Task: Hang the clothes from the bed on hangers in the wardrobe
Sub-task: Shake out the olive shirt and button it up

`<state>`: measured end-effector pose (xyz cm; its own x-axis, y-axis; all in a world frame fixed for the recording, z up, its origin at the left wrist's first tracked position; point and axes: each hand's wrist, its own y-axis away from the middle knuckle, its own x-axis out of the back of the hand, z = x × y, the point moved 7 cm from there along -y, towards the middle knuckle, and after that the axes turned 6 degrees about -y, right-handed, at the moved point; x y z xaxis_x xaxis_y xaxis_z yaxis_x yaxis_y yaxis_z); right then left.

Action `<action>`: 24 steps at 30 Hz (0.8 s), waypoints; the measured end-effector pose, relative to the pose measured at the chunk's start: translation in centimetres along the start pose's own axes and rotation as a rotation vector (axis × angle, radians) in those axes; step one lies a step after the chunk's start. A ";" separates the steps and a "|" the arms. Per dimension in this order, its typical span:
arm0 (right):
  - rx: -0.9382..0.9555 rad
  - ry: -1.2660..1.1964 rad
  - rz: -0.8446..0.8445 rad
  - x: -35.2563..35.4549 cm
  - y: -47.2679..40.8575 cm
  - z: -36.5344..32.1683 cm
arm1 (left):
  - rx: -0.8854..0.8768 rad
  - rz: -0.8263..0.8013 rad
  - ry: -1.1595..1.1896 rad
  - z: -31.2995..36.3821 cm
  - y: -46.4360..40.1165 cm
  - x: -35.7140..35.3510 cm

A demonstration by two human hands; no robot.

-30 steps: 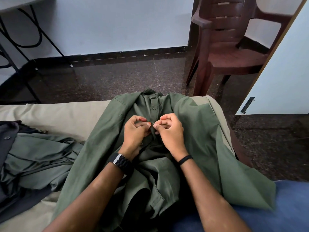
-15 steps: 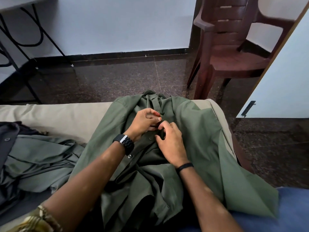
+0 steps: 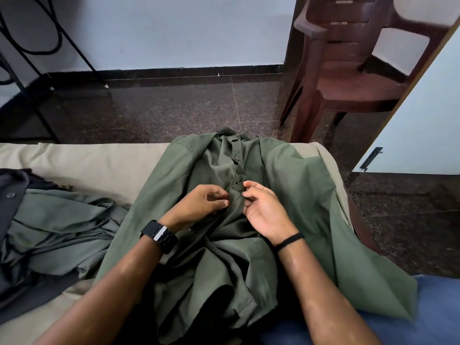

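- The olive-green button-front shirt (image 3: 286, 185) lies spread on the beige-sheeted bed (image 3: 94, 160), collar toward the far edge, lower half bunched over the person's lap; one dark button (image 3: 236, 158) shows fastened high on the placket.
- Left hand (image 3: 199, 204), black link-strap watch (image 3: 159, 235) on the wrist, sits on the left of the placket; fingers curled, thumb and fingertips pressed on the fabric edge; it looks like a pinch, though the exact hold is hard to make out.
- Right hand (image 3: 265, 210), thin black band (image 3: 288, 241) on the wrist, sits just across the placket; fingers bent, fingertips touching the raised fold of cloth between the two hands; whether they pinch it I cannot tell.
- The two hands are close together, only that ridge of cloth between them; neither touches the other.
- On the left of the bed, a heap of grey-green and dark garments (image 3: 49, 227) lies crumpled, touching the shirt's left side.
- Beyond the bed: dark speckled stone floor (image 3: 174, 108); a brown plastic armchair (image 3: 353, 70) at the right by the pale wall; black metal table legs (image 3: 32, 78) at far left; a pale door panel (image 3: 418, 135) with a black latch at the right edge.
- Blue denim (image 3: 438, 314) shows at bottom right under the shirt's hem.
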<state>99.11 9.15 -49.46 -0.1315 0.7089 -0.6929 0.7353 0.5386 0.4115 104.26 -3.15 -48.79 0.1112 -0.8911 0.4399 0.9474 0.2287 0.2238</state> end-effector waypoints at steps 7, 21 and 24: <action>0.043 0.052 0.008 -0.1 0.1 0.2 | 0.109 -0.128 0.143 -1.5 1.2 0.3; 0.220 0.426 -0.103 -1.2 0.9 -0.8 | -0.102 0.032 0.021 1.1 1.7 -0.1; 0.442 0.826 0.003 -1.2 1.5 -2.0 | -0.112 0.041 0.043 1.4 2.1 0.2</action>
<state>99.03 10.02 -46.88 -0.4352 0.9001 0.0179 0.9001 0.4345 0.0330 105.80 -2.29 -47.01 0.1615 -0.8984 0.4083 0.9690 0.2228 0.1069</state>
